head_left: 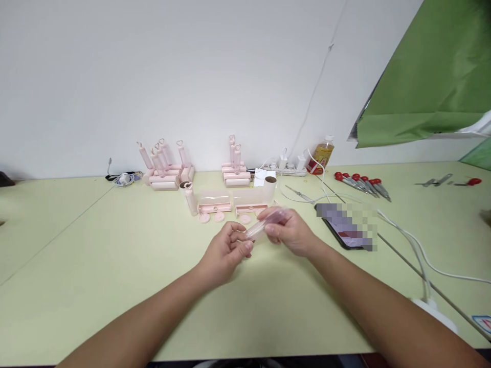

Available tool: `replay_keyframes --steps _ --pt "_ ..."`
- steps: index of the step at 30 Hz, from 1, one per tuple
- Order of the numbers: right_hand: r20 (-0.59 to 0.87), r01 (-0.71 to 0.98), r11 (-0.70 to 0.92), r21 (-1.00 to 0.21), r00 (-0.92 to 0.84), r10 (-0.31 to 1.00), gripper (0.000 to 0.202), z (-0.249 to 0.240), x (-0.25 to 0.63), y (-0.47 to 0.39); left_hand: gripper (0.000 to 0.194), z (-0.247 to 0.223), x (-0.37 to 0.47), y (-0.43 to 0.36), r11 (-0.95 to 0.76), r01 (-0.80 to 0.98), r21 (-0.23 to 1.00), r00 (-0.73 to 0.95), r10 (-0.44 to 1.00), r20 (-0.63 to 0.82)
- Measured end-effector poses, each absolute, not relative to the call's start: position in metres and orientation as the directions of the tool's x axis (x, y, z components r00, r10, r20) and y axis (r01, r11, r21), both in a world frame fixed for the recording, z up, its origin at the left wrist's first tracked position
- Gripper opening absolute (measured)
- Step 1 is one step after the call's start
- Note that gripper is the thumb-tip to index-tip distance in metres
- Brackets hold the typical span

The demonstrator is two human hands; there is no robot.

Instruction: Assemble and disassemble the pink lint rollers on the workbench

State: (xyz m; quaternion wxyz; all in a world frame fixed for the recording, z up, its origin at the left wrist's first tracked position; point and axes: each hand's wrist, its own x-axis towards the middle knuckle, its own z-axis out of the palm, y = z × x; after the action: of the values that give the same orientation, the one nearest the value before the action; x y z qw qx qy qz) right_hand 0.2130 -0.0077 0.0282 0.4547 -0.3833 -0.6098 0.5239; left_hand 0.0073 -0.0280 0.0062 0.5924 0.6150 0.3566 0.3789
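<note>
Above the middle of the table, a clear plastic tube (256, 230) with a pinkish end is tilted up to the right. The fingers and thumb of my left hand (226, 250) close on its lower left end. My right hand (292, 232) grips its pinkish upper end, and the fingers cover part of it. Just beyond my hands lie several round pink discs (244, 219). Behind these are two open pink trays (215, 208) with clear film-like sheets standing behind them. A pink tube with a loop on top (191, 199) stands at their left.
Pink assemblies with upright looped tubes (164, 181) stand by the wall, with another group (237, 176) further right. A brown-cored roll (270, 190), tweezers (299, 193), a power strip (291, 171), a bottle (321, 156), red-ended tools (360, 184), a phone (341, 227) and white cables (414, 240) lie rightward.
</note>
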Motion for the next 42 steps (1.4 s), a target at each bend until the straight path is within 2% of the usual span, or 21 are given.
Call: replay_keyframes --steps 2,4,6,8,12,20,34,42 --pt "0.222 0.089 0.225 -0.970 -0.042 0.974 0.037 0.034 0.231 0.002 0.039 0.002 0.005 -0.028 -0.107 0.087 0.990 0.470 0.881 0.054" --pt "0.371 0.350 0.266 -0.898 0.280 0.886 0.031 0.036 0.253 0.014 0.032 0.000 0.000 -0.026 -0.147 0.173 0.974 0.493 0.869 0.044" --pt "0.478 0.626 0.165 -0.762 0.373 0.795 0.032 0.034 0.272 0.026 0.027 0.001 -0.004 -0.023 -0.167 0.225 0.960 0.508 0.861 0.031" --pt "0.458 0.731 0.056 -0.680 0.363 0.812 0.033 0.026 0.283 0.037 0.027 0.002 -0.006 -0.022 -0.182 0.260 0.948 0.511 0.859 0.025" --pt "0.320 0.799 -0.061 -0.599 0.309 0.896 0.032 0.006 0.284 0.052 0.025 0.003 -0.006 -0.022 -0.195 0.319 0.928 0.558 0.830 -0.018" --pt "0.199 0.840 -0.133 -0.526 0.274 0.941 0.033 -0.002 0.276 0.062 0.022 0.004 -0.005 -0.024 -0.166 0.370 0.914 0.602 0.792 -0.100" --pt "0.175 0.892 -0.098 -0.441 0.192 0.966 0.017 -0.007 0.275 0.063 0.025 0.008 -0.004 -0.024 -0.168 0.382 0.909 0.604 0.790 -0.108" --pt "0.150 0.900 -0.073 -0.429 0.151 0.977 0.039 -0.009 0.278 0.064 0.023 0.010 -0.005 -0.025 -0.164 0.394 0.904 0.605 0.787 -0.120"
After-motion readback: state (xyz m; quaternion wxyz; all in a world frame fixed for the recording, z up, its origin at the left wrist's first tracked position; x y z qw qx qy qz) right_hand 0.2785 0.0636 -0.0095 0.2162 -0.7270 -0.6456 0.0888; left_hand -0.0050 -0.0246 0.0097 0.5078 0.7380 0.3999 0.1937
